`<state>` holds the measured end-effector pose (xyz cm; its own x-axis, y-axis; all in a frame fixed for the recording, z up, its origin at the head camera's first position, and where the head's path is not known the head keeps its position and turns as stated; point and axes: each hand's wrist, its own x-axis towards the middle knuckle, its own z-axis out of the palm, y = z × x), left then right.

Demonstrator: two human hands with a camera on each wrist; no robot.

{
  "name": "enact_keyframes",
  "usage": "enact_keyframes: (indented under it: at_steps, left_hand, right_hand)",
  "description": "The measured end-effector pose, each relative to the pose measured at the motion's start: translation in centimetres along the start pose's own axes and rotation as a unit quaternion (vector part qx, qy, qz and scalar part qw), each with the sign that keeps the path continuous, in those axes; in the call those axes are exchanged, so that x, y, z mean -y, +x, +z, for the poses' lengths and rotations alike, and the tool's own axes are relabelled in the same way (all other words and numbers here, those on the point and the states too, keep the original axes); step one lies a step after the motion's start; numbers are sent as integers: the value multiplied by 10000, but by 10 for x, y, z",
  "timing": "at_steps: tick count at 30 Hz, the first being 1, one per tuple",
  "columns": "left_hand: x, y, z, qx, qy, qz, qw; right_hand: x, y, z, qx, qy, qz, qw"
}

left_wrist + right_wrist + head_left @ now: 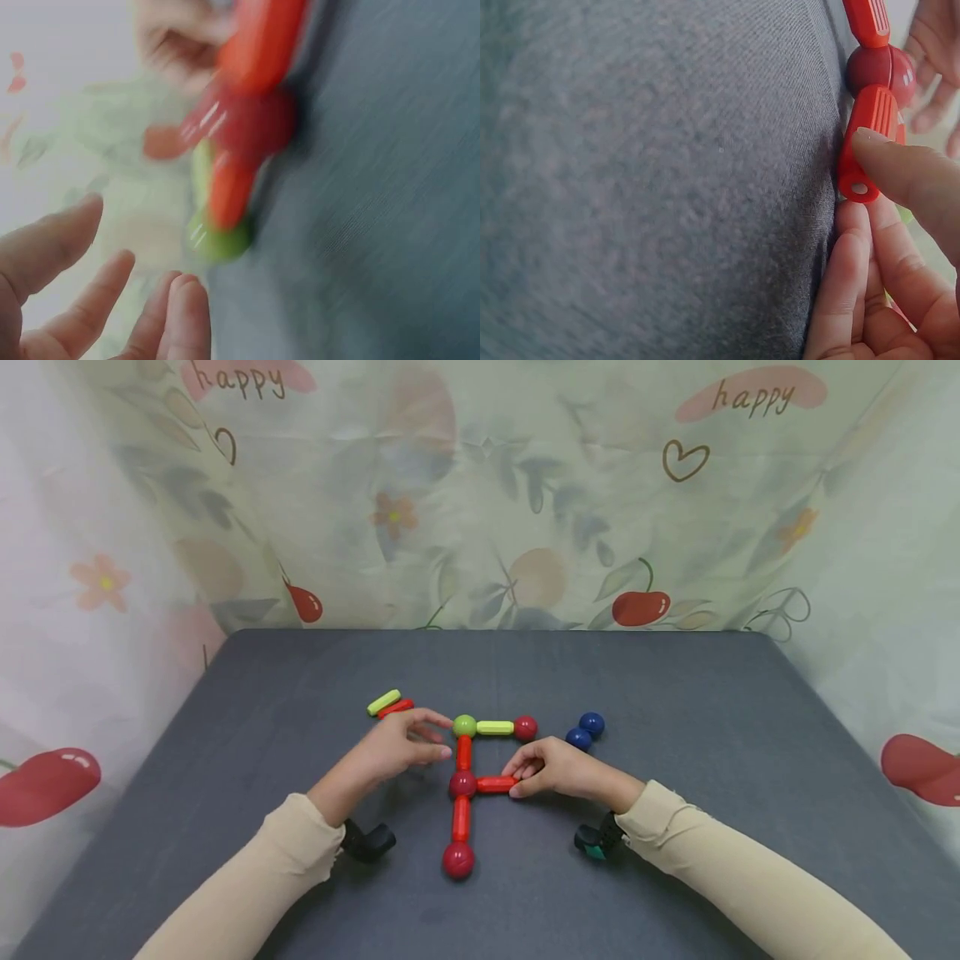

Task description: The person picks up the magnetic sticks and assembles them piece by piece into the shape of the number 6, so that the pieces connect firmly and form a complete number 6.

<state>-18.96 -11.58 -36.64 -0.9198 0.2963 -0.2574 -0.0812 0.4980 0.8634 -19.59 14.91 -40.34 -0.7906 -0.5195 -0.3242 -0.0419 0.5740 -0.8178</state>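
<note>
A figure of joined rods and balls lies mid-table. Its upright line runs from a green ball (464, 726) through a red rod (464, 752), a middle red ball (462, 784) and a lower red rod (461, 818) to a bottom red ball (458, 860). From the green ball a yellow-green rod (495, 727) leads right to another red ball (526, 728). My right hand (564, 768) pinches a red rod (866, 142) whose far end meets the middle ball. Beside the green ball, my left hand (393, 745) has its fingers spread and holds nothing.
Behind my left hand lie a loose yellow-green rod (384, 702) and a loose red rod (396, 708). Two dark blue balls (585, 732) sit right of the figure. A patterned cloth (487, 527) hangs behind the grey table (675, 693).
</note>
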Motion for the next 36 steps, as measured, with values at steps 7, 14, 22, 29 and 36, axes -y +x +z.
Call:
enact_keyframes:
  at_steps: [7,14,22,29,36]
  left_hand:
    - [6,14,-50,-1068,-182,-295,9937]
    - [27,35,-74,-1271,-120,-1211,9844]
    - [39,50,-77,-1016,-125,-1569,9823]
    - [43,56,-80,-1009,-192,-1678,9805]
    - [42,58,-82,-986,158,-1726,9799]
  right_hand:
    - [0,-1,1,-33,24,33,10000]
    - [-1,0,1,-68,6,-14,10000]
    - [-1,-1,2,-147,43,50,9999]
    - [-2,-2,4,-183,114,86,9997]
    - [0,-2,4,-177,97,65,9998]
